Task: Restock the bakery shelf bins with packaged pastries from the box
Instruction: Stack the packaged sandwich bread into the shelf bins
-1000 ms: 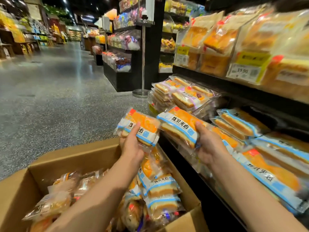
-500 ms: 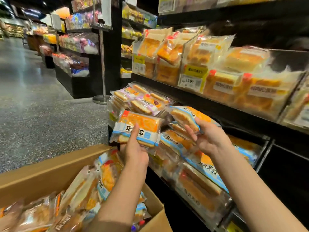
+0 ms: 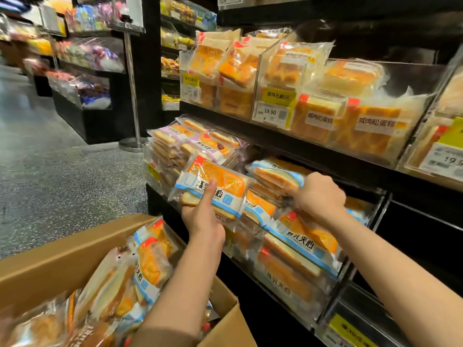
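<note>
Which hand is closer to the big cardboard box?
Left. The left hand, holding a pastry pack, is just above the cardboard box's far rim. The right hand is farther right, at the shelf bin, gripping another pack.

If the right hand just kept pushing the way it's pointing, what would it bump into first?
Probably the stacked blue-banded pastries in the lower shelf bin. The right hand grips a blue-banded pack aimed into that pile; depth is unclear, so this is a guess.

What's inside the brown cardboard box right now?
The brown cardboard box holds a loose heap of clear-wrapped blue-label pastry packs. The left forearm covers some of them, and the box bottom is hidden.
</note>
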Demonstrator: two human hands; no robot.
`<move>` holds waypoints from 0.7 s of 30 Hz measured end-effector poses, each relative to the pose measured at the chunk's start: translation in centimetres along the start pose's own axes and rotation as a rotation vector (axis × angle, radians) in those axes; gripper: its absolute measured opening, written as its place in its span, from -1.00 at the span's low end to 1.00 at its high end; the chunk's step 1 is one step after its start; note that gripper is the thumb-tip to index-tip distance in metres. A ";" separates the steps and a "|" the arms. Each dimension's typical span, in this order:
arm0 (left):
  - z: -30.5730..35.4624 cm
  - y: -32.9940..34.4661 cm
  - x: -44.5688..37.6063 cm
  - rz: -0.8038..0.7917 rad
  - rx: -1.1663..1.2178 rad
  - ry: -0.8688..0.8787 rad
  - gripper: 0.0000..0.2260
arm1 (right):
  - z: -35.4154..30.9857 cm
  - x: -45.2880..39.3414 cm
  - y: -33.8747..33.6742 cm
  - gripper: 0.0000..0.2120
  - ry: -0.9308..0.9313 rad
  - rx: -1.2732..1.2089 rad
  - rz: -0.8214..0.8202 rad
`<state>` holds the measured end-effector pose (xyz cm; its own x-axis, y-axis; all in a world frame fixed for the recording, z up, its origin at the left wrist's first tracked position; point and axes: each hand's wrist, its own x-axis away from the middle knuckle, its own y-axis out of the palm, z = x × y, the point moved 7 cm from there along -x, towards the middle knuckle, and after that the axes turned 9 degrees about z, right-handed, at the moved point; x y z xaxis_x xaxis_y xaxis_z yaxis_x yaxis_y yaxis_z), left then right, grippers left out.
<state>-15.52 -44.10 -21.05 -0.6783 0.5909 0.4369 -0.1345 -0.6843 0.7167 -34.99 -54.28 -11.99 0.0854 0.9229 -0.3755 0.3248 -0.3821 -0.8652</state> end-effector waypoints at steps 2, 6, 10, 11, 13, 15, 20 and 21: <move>-0.1 -0.2 0.0 0.010 0.011 -0.009 -0.66 | -2.0 0.7 -1.2 -0.80 -0.282 0.418 0.168; 0.1 -0.4 0.5 0.010 0.001 -0.005 -0.63 | -5.2 1.1 1.0 -0.77 -0.690 0.499 0.265; 0.1 -0.7 0.6 -0.003 -0.004 -0.014 -0.59 | -4.5 -1.4 4.6 -0.36 -0.644 0.350 0.015; 0.1 -0.8 0.5 -0.002 -0.002 -0.016 -0.60 | -4.5 -2.2 4.8 -0.38 -0.607 0.324 -0.008; -0.1 -1.0 0.3 -0.001 -0.002 -0.014 -0.61 | -4.9 -3.3 5.5 -0.41 -0.582 0.299 -0.060; -0.2 -1.2 -0.2 -0.003 0.015 -0.011 -0.59 | -5.5 -4.0 6.0 -0.41 -0.563 0.238 -0.110; -0.1 -1.3 -0.5 0.002 0.026 -0.010 -0.57 | -6.5 -4.7 7.3 -0.37 -0.524 0.109 -0.118; -0.2 -1.3 -0.6 -0.003 0.017 -0.014 -0.58 | -6.5 -4.8 7.5 -0.36 -0.524 0.115 -0.126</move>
<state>-15.12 -43.62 -22.40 -0.6677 0.5990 0.4421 -0.1241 -0.6751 0.7272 -26.84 -61.25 -14.55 -0.4375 0.8255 -0.3566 0.1945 -0.3003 -0.9338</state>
